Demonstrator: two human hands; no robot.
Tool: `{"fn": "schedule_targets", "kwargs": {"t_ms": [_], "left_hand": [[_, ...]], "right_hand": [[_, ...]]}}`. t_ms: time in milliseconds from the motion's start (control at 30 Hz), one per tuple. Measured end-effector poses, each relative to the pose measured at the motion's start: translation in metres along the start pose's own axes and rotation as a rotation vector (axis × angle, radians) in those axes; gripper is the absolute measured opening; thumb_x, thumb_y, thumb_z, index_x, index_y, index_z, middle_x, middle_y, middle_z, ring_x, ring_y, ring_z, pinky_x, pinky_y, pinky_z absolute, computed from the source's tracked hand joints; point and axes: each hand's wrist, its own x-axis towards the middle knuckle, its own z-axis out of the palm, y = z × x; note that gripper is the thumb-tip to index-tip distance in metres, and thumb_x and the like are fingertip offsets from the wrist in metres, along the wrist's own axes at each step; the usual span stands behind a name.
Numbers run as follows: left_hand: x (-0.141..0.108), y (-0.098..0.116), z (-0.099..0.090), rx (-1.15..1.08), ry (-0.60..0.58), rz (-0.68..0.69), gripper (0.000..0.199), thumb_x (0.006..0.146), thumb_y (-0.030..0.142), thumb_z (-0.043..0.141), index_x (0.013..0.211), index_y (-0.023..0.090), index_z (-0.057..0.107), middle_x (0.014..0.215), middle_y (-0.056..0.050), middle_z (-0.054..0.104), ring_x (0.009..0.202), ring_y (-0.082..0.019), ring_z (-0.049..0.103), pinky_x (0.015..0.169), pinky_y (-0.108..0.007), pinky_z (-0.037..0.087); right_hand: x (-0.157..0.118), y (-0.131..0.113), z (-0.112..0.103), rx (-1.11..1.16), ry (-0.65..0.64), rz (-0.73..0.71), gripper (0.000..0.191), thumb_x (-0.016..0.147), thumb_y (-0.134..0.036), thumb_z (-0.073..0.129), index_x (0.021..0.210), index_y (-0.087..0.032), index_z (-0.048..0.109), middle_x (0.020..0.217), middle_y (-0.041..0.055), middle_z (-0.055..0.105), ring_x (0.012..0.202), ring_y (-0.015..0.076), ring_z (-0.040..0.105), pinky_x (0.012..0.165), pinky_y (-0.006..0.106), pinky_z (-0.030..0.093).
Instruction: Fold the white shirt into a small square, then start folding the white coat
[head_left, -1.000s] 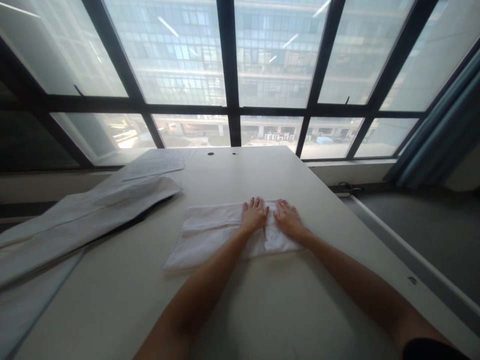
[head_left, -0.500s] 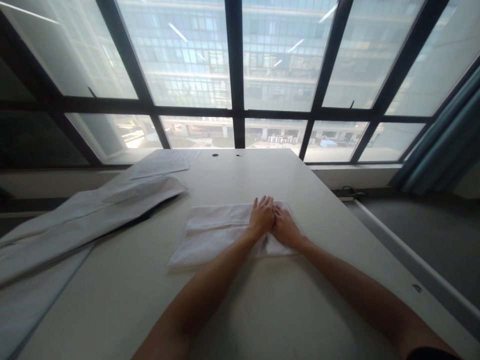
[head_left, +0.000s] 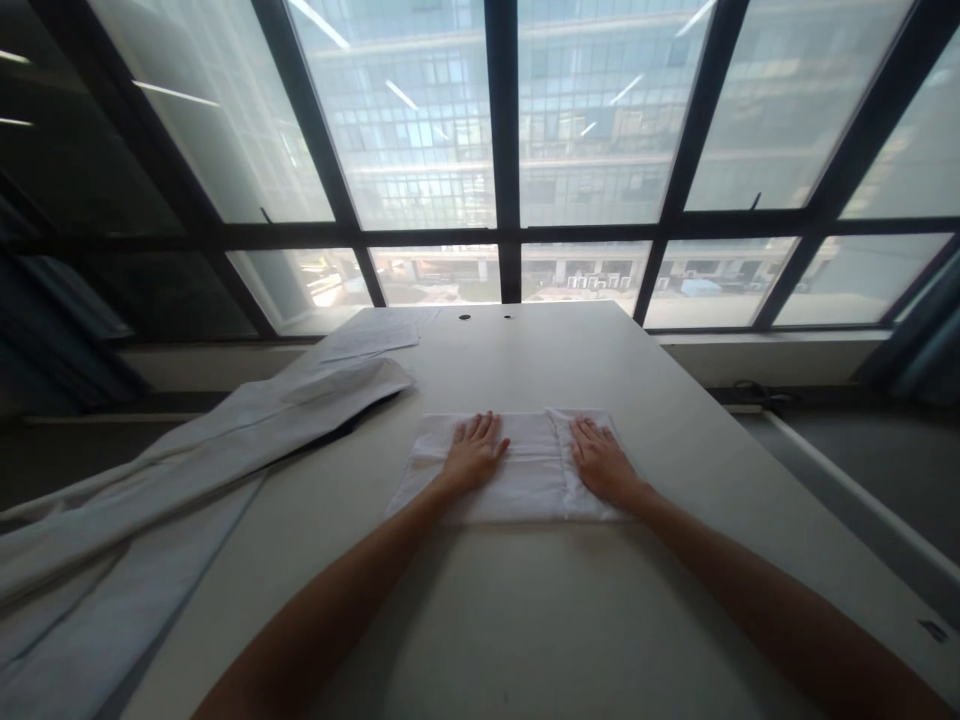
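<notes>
A folded white cloth (head_left: 525,480) lies flat on the white table (head_left: 517,620), its right part turned over so that a fold edge runs front to back. My left hand (head_left: 474,455) rests on the left half of the cloth, palm down, fingers spread. On the folded-over right part lies my right hand (head_left: 600,460), also flat with its fingers stretched out. A strip of cloth shows between the two hands. Neither hand grips anything.
A larger heap of white fabric (head_left: 225,450) covers the table's left side and hangs past its edge. Behind it lie thin white sheets (head_left: 375,335). Dark-framed windows (head_left: 506,235) stand beyond the far edge. A small dark item (head_left: 931,630) sits near the right edge.
My hands were together over the right part of the cloth. Now they are apart, the left hand having moved left across it. The view has turned slightly left.
</notes>
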Motion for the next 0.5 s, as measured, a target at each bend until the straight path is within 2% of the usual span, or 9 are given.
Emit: {"fn": "schedule_targets", "kwargs": {"t_ms": [133, 233, 400, 500], "left_hand": [[-0.028, -0.052, -0.010, 0.039, -0.015, -0.109, 0.058, 0.107, 0.043, 0.026, 0.159, 0.017, 0.029, 0.165, -0.013, 0.026, 0.153, -0.032, 0.021, 0.120, -0.058, 0.021], [-0.042, -0.077, -0.014, 0.058, 0.007, -0.164, 0.056, 0.106, 0.037, 0.027, 0.157, 0.014, 0.034, 0.164, -0.015, 0.028, 0.152, -0.032, 0.023, 0.119, -0.057, 0.024], [-0.056, -0.094, -0.012, 0.026, 0.052, -0.242, 0.053, 0.106, 0.030, 0.028, 0.154, 0.011, 0.038, 0.162, -0.017, 0.030, 0.150, -0.030, 0.028, 0.120, -0.054, 0.024], [-0.060, -0.096, -0.015, 0.002, 0.139, -0.249, 0.050, 0.104, 0.028, 0.031, 0.148, 0.009, 0.046, 0.155, -0.021, 0.042, 0.144, -0.030, 0.039, 0.117, -0.049, 0.031]], "right_hand": [[-0.001, 0.001, 0.000, -0.019, -0.007, -0.007, 0.056, 0.103, -0.025, 0.026, 0.152, -0.002, 0.040, 0.159, 0.0185, 0.037, 0.149, 0.0286, 0.031, 0.121, 0.050, 0.023], [-0.002, 0.002, 0.002, -0.034, 0.001, -0.013, 0.056, 0.103, -0.025, 0.026, 0.152, -0.002, 0.040, 0.158, 0.0190, 0.038, 0.149, 0.0277, 0.031, 0.121, 0.050, 0.023], [-0.001, 0.007, 0.009, -0.050, 0.028, -0.014, 0.056, 0.103, -0.027, 0.027, 0.151, -0.003, 0.042, 0.157, 0.0189, 0.040, 0.148, 0.0278, 0.033, 0.120, 0.050, 0.027], [-0.001, 0.009, 0.012, -0.055, 0.045, -0.023, 0.055, 0.103, -0.027, 0.028, 0.151, -0.004, 0.043, 0.157, 0.0188, 0.041, 0.148, 0.0278, 0.033, 0.119, 0.050, 0.028]]}}
